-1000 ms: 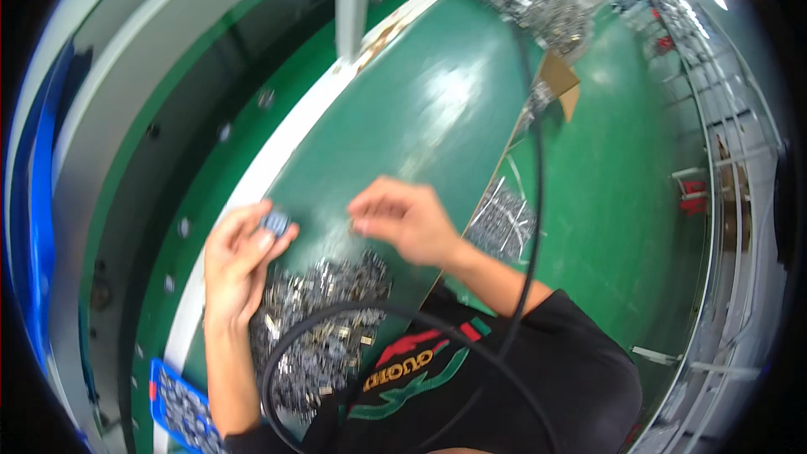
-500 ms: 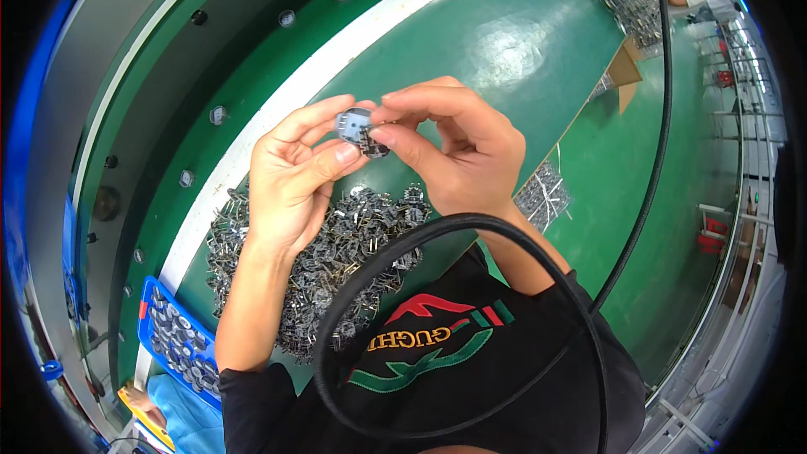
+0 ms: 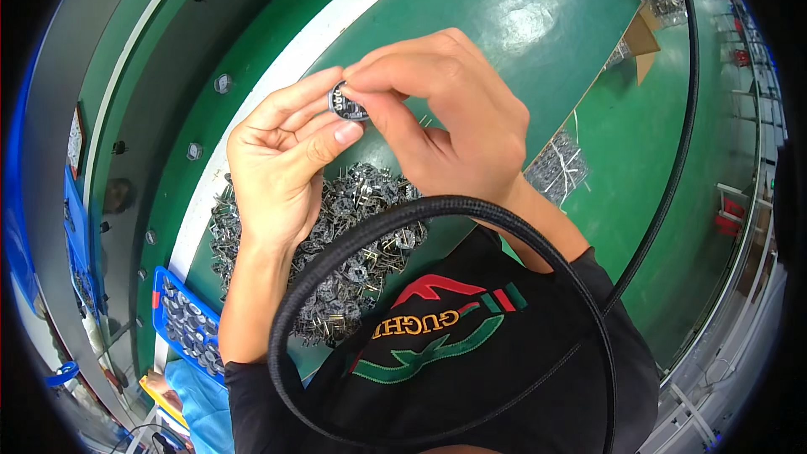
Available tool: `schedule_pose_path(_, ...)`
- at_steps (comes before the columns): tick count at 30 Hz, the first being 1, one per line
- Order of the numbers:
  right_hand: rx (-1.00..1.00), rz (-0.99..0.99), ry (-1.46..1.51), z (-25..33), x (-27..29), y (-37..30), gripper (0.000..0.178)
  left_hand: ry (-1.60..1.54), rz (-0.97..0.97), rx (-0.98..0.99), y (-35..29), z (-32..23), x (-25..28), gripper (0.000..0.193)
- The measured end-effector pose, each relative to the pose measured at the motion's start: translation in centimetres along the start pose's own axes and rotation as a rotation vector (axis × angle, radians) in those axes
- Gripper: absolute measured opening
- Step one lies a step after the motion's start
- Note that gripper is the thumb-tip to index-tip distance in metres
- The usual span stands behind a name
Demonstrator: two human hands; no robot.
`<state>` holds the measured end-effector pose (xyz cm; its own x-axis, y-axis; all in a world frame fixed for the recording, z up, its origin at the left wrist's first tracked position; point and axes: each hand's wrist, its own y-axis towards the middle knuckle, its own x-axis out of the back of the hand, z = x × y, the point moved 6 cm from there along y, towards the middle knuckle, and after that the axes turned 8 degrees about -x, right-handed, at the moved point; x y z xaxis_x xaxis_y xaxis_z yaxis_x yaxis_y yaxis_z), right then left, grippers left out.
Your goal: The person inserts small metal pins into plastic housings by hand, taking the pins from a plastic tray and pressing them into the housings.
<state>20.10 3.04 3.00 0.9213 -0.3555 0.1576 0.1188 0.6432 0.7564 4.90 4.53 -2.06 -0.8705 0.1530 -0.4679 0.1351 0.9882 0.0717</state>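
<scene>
Above the table I hold a small round grey housing [image 3: 333, 103] between the thumb and fingers of my left hand [image 3: 282, 147]. A small black part [image 3: 349, 108] with metal contacts lies against or inside the housing's open face; how deep it sits cannot be told. My right hand [image 3: 458, 109] is closed in a pinch, thumb and index fingertip at the black part's upper right edge. Under both hands spreads a heap of loose black parts with metal pins [image 3: 361, 240], partly hidden by my left forearm and a black cable.
At the lower left stands a blue tray [image 3: 160, 307] of round grey pieces, near another person's blue sleeve [image 3: 197, 403]. Beyond the white ledge [image 3: 286, 71], round pieces rest on a green strip [image 3: 244, 55]. A thick black cable [image 3: 437, 206] loops before me. A cardboard flap [image 3: 641, 40] stands far right.
The black part has gone from beside the housing to its open face. Both hands have shifted slightly up and left in the picture, and the view has moved a little.
</scene>
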Motion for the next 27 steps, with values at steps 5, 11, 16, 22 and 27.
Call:
schedule_pose_path(5, 0.141, -0.06, -0.026, -0.8, -0.2, -0.7, 0.024, 0.055, -0.041, 0.004, 0.8, 0.1, -0.1, 0.04)
schedule_pose_path(11, 0.012, 0.2, -0.075, -4.1, 0.4, -1.2, 0.017, 0.282, -0.061, 0.122, 4.1, 1.9, 0.9, 0.03)
schedule_pose_path(16, -0.305, 0.615, -0.2, -8.1, 3.4, -4.7, 0.021, 0.672, -0.111, 0.003, 11.8, 2.2, 5.6, 0.023)
schedule_pose_path(22, -0.298, 0.824, -0.257, -8.5, 3.8, -6.9, 0.023, 1.107, -0.153, 0.007, 20.3, 3.6, 10.8, 0.027)
schedule_pose_path(27, -0.28, 0.805, -0.249, -9.5, 3.6, -7.1, 0.017, 1.176, -0.122, 0.072, 21.4, 4.3, 10.5, 0.029)
